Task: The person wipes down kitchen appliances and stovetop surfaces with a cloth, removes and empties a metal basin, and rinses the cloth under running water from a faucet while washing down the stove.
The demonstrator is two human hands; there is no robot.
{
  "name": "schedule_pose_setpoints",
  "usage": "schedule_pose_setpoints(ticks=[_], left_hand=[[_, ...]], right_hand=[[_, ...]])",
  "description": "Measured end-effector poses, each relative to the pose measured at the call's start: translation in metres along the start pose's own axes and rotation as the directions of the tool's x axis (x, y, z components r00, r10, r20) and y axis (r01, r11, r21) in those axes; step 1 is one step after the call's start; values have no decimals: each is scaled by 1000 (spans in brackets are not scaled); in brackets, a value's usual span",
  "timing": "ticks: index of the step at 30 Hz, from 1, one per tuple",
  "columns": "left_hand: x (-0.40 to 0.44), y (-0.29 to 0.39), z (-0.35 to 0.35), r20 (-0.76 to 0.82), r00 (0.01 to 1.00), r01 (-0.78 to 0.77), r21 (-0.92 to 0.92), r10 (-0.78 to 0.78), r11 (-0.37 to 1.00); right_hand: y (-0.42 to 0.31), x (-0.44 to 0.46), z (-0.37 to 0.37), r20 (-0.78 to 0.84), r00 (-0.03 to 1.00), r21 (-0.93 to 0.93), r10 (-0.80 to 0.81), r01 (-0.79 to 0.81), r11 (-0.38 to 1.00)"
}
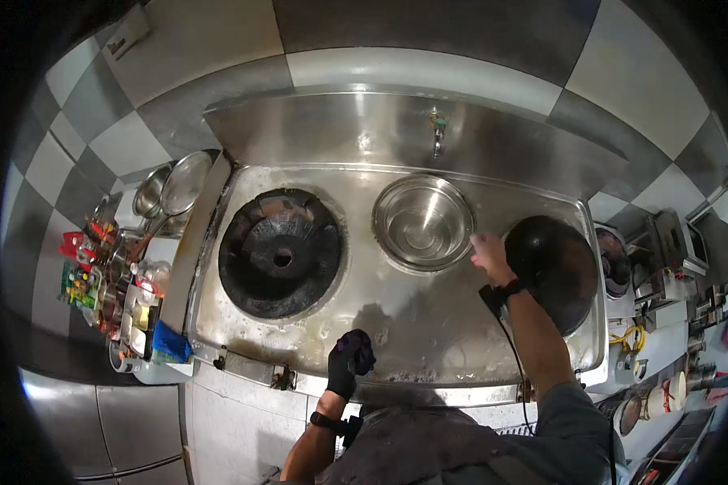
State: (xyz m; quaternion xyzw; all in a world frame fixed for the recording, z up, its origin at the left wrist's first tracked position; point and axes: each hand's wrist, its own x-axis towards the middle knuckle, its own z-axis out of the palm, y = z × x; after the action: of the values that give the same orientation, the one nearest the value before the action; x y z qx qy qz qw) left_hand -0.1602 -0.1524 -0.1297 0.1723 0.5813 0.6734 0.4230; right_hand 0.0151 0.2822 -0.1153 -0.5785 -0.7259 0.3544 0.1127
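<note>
Leftmost on the shiny steel surface point(437, 323), I see a round black burner ring point(251, 283). The black-gloved left hand point(344, 368) is closed around a crumpled dark-purple cloth point(364, 353). Beyond sits a round silver metal basin point(416, 226). The right hand point(491, 255), partly curled, is at its rim; I can't tell whether it grips. Rightmost lies a big black wok point(554, 279).
</note>
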Motion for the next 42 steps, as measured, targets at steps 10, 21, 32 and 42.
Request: schedule_pose_setpoints(ticks=[10, 21, 32, 42], left_hand=[[33, 16, 42, -8, 999, 53, -77, -53, 996], [38, 18, 24, 10, 972, 234, -178, -236, 956], [68, 38, 49, 123, 959, 273, -181, -254, 945], [133, 50, 111, 494, 848, 208, 22, -192, 978]], right_hand=[[-223, 58, -65, -155, 885, -106, -439, 427, 898], [-209, 134, -78, 119, 735, -80, -668, 677, 731], [-154, 125, -33, 34, 892, 104, -450, 445, 890], [-79, -114, 14, 819, 519, 414, -244, -241, 878]])
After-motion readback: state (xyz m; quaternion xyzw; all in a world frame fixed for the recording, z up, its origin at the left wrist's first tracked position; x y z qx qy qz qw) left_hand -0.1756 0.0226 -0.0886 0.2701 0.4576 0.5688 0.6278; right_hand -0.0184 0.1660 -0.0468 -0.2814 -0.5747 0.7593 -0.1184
